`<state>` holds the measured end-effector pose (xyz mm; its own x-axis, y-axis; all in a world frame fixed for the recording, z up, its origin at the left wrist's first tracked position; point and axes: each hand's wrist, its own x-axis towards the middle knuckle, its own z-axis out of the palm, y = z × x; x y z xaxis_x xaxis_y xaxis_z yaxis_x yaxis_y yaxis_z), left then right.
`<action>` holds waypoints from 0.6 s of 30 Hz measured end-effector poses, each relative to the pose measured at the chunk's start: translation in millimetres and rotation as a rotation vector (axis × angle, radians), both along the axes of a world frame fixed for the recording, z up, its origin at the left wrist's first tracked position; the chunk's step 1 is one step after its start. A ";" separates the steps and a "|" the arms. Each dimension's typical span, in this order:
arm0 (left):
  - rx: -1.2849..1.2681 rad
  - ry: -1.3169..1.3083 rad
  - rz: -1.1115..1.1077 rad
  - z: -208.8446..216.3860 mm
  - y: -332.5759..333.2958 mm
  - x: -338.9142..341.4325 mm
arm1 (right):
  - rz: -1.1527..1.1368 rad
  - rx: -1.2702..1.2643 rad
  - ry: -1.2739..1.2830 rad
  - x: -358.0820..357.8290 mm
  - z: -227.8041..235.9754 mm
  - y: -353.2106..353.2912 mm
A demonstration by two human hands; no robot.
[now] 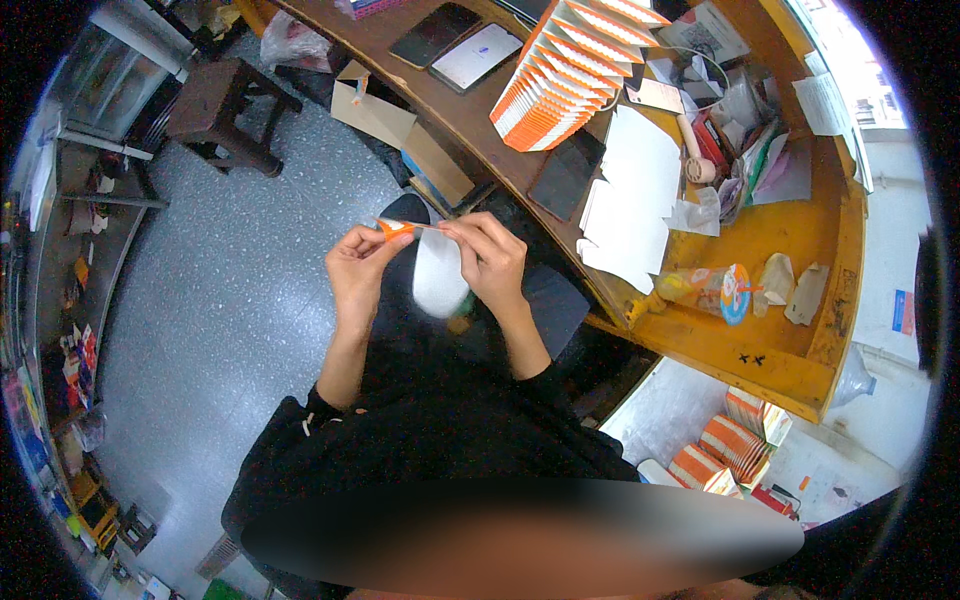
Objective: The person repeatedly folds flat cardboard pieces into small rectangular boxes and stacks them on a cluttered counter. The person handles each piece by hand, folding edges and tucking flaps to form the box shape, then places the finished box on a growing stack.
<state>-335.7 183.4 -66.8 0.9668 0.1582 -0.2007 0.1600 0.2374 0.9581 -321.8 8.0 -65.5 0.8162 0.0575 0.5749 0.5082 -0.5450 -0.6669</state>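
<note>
Over my lap, I hold a small orange-and-white folded paper piece (396,229) between both hands. My left hand (358,268) pinches its orange end with thumb and fingertips. The fingers of my right hand (488,255) are closed on its thin, pale far end, seen almost edge-on. Beneath my hands is a white oval thing (440,280) that I cannot name. Ahead to the right, a tall pile of orange-and-white folded paper pieces (560,85) leans on the brown desk (390,65).
Phones (476,57) and a torn white sheet (630,195) lie on the desk. Its yellow tray-like end (770,360) holds a plastic cup (715,290) and papers. More orange-and-white bundles (735,445) sit at lower right. An open cardboard box (375,115) and a stool (225,110) stand beyond.
</note>
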 end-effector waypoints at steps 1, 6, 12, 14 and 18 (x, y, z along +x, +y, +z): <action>0.058 -0.077 0.028 -1.0 -2.1 -2.0 | -0.018 0.040 0.044 -0.8 0.9 0.4; 0.508 -0.241 0.134 -1.1 -24.7 -17.3 | -0.052 0.241 0.223 -13.9 10.9 17.7; 0.333 -0.247 0.081 0.7 -33.0 -19.0 | -0.162 0.389 0.254 -21.8 19.5 28.0; 0.286 -0.233 0.031 1.8 -28.5 -17.5 | -0.148 0.395 0.262 -22.9 21.1 26.2; 0.166 -0.141 -0.019 2.9 -20.5 -18.6 | -0.108 0.329 0.216 -24.3 23.6 23.0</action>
<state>-354.3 162.9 -63.9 0.9866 0.1592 -0.0357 0.0243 0.0730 0.9970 -346.1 31.0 -41.8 0.9115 -0.1934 0.3630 0.2889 -0.3273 -0.8997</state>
